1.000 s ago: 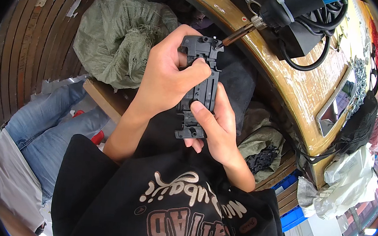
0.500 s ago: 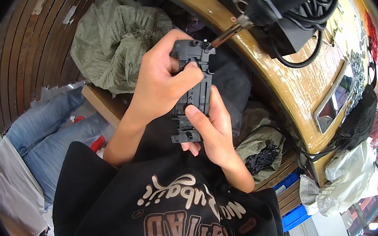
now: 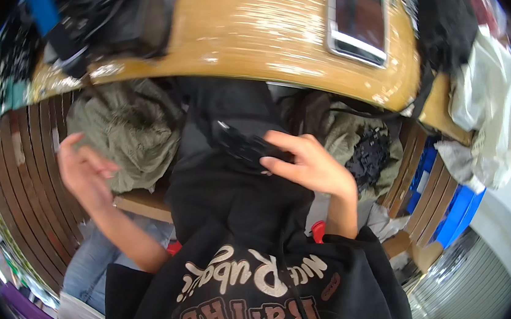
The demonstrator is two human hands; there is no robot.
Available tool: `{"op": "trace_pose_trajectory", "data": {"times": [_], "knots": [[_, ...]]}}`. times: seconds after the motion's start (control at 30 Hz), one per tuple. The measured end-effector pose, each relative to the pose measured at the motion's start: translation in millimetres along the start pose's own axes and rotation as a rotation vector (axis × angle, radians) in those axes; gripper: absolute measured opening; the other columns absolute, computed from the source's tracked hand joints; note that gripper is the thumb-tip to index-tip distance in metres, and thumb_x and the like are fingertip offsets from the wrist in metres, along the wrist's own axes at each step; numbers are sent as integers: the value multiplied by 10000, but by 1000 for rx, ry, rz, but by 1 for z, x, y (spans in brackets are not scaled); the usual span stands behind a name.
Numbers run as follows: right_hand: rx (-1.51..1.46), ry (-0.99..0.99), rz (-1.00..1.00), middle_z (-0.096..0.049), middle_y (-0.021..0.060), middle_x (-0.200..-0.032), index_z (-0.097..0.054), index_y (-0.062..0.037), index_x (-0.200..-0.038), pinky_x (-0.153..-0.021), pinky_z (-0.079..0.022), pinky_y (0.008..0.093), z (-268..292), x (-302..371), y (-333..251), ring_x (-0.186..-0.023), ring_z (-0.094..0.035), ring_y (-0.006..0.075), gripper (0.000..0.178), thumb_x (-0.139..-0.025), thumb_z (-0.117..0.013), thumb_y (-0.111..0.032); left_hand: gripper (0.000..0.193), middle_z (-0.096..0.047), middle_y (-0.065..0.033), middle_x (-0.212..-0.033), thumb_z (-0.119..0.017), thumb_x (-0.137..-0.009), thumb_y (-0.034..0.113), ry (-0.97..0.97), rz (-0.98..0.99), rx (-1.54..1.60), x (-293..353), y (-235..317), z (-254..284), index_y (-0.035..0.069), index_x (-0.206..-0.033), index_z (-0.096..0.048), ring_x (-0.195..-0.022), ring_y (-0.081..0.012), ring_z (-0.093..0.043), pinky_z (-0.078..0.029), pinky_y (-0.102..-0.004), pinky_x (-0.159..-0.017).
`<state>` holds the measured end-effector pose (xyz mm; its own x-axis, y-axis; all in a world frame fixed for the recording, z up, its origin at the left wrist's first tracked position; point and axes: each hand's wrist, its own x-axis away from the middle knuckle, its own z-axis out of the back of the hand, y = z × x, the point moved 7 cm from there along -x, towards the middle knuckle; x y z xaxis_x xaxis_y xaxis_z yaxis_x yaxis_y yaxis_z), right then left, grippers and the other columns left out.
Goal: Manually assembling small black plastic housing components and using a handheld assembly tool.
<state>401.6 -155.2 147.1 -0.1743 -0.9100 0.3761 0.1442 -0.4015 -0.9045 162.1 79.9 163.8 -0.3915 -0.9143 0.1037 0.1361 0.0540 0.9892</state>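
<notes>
A black moulded plastic part (image 3: 241, 146), blurred by motion, is held tilted over my lap. My right hand (image 3: 310, 163) pinches its right end between thumb and fingers. Well off to the left, my left hand (image 3: 87, 171) is in the air with its fingers apart and nothing visible in it. Above that hand, at the table edge, a black and blue corded tool (image 3: 58, 33) points its dark tip downward.
A wooden table (image 3: 249, 30) wrapped in shiny film spans the far side, with a phone-like device (image 3: 360, 22) on it. Below are a green sack (image 3: 125, 141) at left and an open sack of black parts (image 3: 369, 158) at right. Blue crates (image 3: 463, 210) stand far right.
The view has swung to the right. My left hand has let go of the black part and moved left. My right hand still holds the part, now away from the tool's tip.
</notes>
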Motion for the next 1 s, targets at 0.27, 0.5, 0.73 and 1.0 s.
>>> {"op": "trace_pose_trajectory", "data": {"times": [0.27, 0.5, 0.73, 1.0], "knots": [[-267, 674, -330, -418, -66, -650, -536, -53, -739, -537, -298, 198, 112, 196, 149, -616, -375, 32, 119, -699, -648, -65, 473, -529, -98, -1035, -647, -792, 301, 324, -465, -592, -121, 86, 73, 8, -1125, -483, -922, -131, -511, -420, -245, -740], [-271, 1305, -702, -539, -22, -697, -573, -12, -791, -584, -349, 203, 108, 312, 317, -626, -448, 66, 92, -713, -589, -59, 511, -452, -145, -1215, -520, -868, 306, 63, -625, -1048, -247, 91, 97, 2, -1258, -392, -1092, -222, -442, -338, -295, -918], [-388, 1676, -607, -584, 9, -747, -588, 9, -872, -627, -389, 221, 73, 337, 368, -666, -498, 86, 153, -737, -606, -59, 409, -531, -127, -1139, -516, -868, 214, 308, -505, -832, -175, 116, 42, -33, -1189, -462, -1015, -199, -511, -383, -300, -897], [-15, 1778, -675, -603, 75, -835, -600, 7, -956, -718, -423, 250, 85, 349, 389, -778, -545, 137, 325, -761, -641, -251, 149, -536, -101, -685, -531, -660, 35, 982, -1242, -48, 15, 197, 145, 36, -802, -483, -518, -223, -528, -478, -336, -502]]}}
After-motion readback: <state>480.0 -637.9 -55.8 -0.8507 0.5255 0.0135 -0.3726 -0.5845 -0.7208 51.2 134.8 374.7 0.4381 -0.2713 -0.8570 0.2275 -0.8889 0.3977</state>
